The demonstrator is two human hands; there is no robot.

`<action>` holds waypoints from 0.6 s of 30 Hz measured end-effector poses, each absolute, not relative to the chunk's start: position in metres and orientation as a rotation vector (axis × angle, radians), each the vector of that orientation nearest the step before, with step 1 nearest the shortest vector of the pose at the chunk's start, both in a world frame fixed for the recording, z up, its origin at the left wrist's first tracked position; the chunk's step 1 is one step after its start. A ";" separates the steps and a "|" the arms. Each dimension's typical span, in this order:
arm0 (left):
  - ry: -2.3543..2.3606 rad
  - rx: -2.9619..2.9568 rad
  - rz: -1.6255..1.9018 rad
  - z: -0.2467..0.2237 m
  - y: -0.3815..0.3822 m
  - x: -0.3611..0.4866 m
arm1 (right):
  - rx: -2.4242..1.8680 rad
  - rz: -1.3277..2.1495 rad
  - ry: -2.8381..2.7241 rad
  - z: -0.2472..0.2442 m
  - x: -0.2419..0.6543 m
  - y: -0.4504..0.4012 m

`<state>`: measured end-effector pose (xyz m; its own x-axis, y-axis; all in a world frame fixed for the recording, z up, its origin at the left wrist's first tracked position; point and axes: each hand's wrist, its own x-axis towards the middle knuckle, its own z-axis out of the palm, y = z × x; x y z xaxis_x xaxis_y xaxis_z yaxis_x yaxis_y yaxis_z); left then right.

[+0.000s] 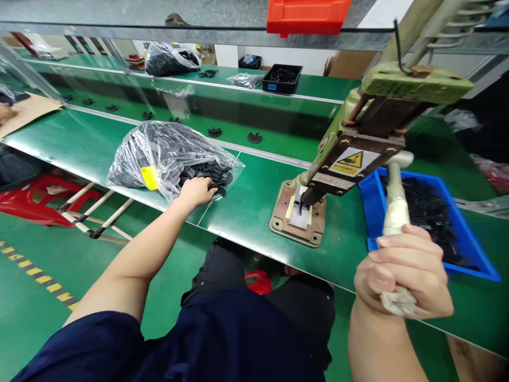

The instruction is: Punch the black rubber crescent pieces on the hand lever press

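My right hand is wrapped round the tape-covered lever handle of a green hand press. Beneath the press head, a small black piece stands at the light plate on the rusty base. To the left, a clear plastic bag lies on its side with its mouth towards the press. Curved black plastic parts spill at that mouth. Among them rests my left hand, its fingers closed on a black plastic part at the fingertips; the rest of its grip is partly hidden.
Right of the press stands a blue bin of black parts, under the lever. Several black pieces line the sunken green strip behind the bench. Overhead runs a metal shelf with a red bin. A person's hand shows at far left.
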<state>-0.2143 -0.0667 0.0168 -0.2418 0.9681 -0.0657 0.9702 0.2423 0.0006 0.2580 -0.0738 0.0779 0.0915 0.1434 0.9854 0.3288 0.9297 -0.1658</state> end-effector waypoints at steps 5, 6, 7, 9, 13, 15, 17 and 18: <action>2.401 1.781 -0.133 0.022 -0.052 -0.203 | -0.431 -0.132 -1.517 0.083 0.258 -0.083; 2.387 1.755 -0.129 0.024 -0.049 -0.202 | -0.435 -0.135 -1.522 0.083 0.258 -0.083; 2.382 1.735 -0.121 0.026 -0.046 -0.200 | -0.440 -0.139 -1.530 0.083 0.259 -0.083; 2.408 1.697 -0.105 0.028 -0.039 -0.197 | -0.440 -0.146 -1.541 0.082 0.259 -0.082; 2.479 1.633 -0.065 0.026 -0.027 -0.186 | -0.427 -0.131 -1.520 0.082 0.258 -0.081; 2.473 1.624 -0.017 0.023 -0.022 -0.182 | -0.426 -0.125 -1.513 0.083 0.257 -0.082; 2.445 1.628 0.050 0.020 -0.019 -0.181 | -0.442 -0.122 -1.528 0.084 0.256 -0.085; 2.422 1.642 0.083 0.019 -0.018 -0.181 | -0.453 -0.118 -1.536 0.084 0.256 -0.086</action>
<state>-0.1812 -0.0184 0.0194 -0.3551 0.9236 -0.1443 0.9115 0.3764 0.1659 0.2556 -0.0865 0.0845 0.0475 0.2064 0.9773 0.3527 0.9119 -0.2097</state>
